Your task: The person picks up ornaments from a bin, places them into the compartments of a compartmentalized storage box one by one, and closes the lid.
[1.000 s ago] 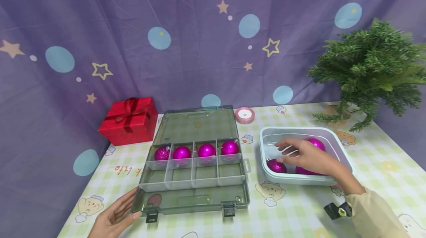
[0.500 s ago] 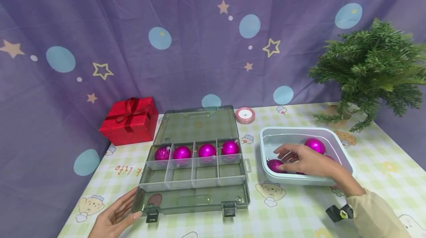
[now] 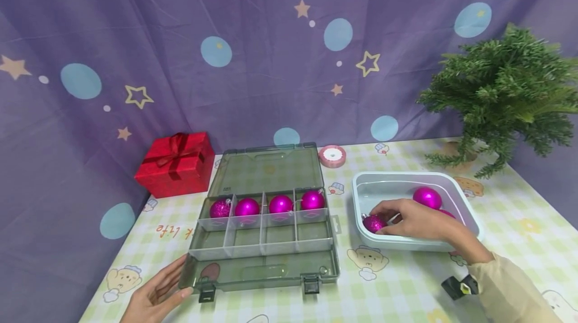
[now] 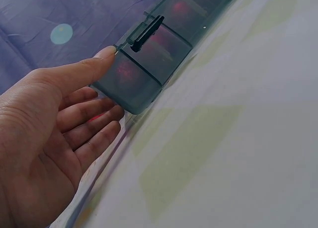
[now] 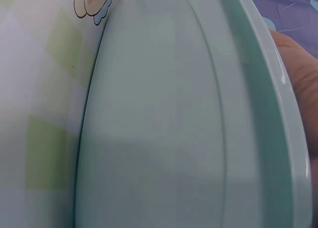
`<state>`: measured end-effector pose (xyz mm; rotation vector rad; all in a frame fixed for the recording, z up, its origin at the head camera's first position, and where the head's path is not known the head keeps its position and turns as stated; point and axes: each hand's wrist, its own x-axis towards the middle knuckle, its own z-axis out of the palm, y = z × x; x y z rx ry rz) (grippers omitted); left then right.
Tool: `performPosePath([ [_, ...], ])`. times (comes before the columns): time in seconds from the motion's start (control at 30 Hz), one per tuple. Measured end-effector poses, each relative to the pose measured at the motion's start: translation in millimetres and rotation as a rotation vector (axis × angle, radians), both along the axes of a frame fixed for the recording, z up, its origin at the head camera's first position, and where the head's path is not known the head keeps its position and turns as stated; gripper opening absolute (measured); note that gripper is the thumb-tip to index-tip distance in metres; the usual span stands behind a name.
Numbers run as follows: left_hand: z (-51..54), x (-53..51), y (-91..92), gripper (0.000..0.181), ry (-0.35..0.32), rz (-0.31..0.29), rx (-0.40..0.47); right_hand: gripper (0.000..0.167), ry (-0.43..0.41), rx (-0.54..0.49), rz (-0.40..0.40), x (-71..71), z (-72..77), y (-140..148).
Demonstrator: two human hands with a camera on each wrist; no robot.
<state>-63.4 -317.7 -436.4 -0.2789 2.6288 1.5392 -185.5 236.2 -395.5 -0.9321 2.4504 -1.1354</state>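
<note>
"Baubles first: where do we see them in the head view?"

"Four magenta ones sit in the back row of the open divided case, one per compartment. More lie in the pale blue tub on the counter, where our right hand pinches a glittery bauble between thumb and fingers."

"And our left hand?"

"Relaxed, fingers loosely extended at the near left corner of the case. Around the back we see a red gift box, a ribbon roll and, far right, a small tree."

"Left wrist view?"

"We find that hand's thumb touching the case near a dark latch, its palm spread wide. Reddish baubles show dimly through the wall."

"Right wrist view?"

"The tub's outer side fills most of it. Part of our right hand shows beyond the rim; its fingers are hidden, so from there we cannot tell its grip."
</note>
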Motion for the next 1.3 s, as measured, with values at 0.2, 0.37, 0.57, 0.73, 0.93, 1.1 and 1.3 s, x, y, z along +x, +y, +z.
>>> performPosePath([
  [0.2,-0.1,-0.6,0.1,0.079,-0.002,0.001,-0.007,0.039,0.009,0.014,-0.010,0.9,1.5,0.2],
  [0.37,0.2,-0.5,0.2,0.080,-0.007,-0.001,-0.005,0.037,0.039,0.003,-0.038,1.7,2.5,3.4],
  [0.57,-0.5,-1.0,0.4,0.078,0.005,0.001,-0.002,0.037,0.063,-0.012,-0.094,3.3,7.9,8.4],
  [0.73,-1.1,-1.2,0.6,0.078,0.009,0.004,0.005,0.037,0.096,-0.046,-0.124,6.1,15.1,12.0],
  [0.93,-0.5,-0.8,0.4,0.082,-0.021,0.011,-0.005,0.036,0.126,-0.078,-0.160,6.9,24.6,14.0],
  [1.1,1.2,-1.7,1.1,0.086,-0.039,0.009,-0.023,0.039,0.111,-0.104,-0.177,7.3,32.0,12.7],
  [1.3,2.6,-1.1,1.6,0.086,-0.030,-0.004,-0.029,0.039,0.136,-0.117,-0.178,8.5,38.4,8.1],
])
